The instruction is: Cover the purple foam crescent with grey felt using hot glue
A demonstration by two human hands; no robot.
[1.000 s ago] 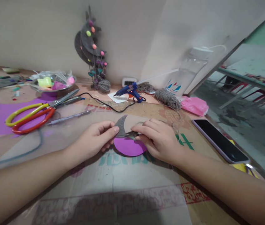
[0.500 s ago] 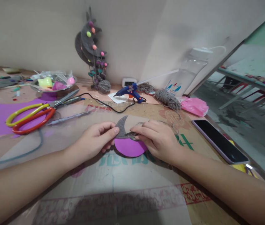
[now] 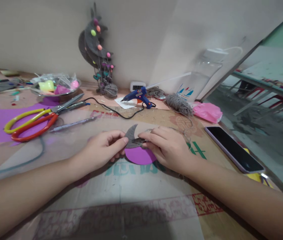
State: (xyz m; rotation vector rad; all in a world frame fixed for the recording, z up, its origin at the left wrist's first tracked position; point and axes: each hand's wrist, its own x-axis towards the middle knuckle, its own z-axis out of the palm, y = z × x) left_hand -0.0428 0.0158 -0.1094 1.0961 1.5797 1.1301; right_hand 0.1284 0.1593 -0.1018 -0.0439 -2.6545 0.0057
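Note:
Between my hands is a grey yarn-covered crescent (image 3: 130,134), its pointed tip upward, with a rounded purple paper piece (image 3: 140,156) below its lower edge. My left hand (image 3: 108,144) pinches the crescent's left side between thumb and fingers. My right hand (image 3: 166,145) is closed at the crescent's right side, fingertips together on grey yarn (image 3: 137,140). The crescent's right part is hidden behind those fingers. A loose strand runs from behind my right hand toward a grey yarn skein (image 3: 179,105).
A blue glue gun (image 3: 138,95) lies on white paper behind my hands. Scissors (image 3: 35,121), a pen (image 3: 73,124) and a metal bowl (image 3: 56,95) are left; a phone (image 3: 234,149), pink plastic bag (image 3: 208,112) and clear bottle (image 3: 199,76) right. A decorated moon hanging (image 3: 97,43) is against the wall.
My right fingertips and the dark grey yarn have shifted slightly left across the crescent. The crescent has tilted a little to the right; my left hand still pinches it.

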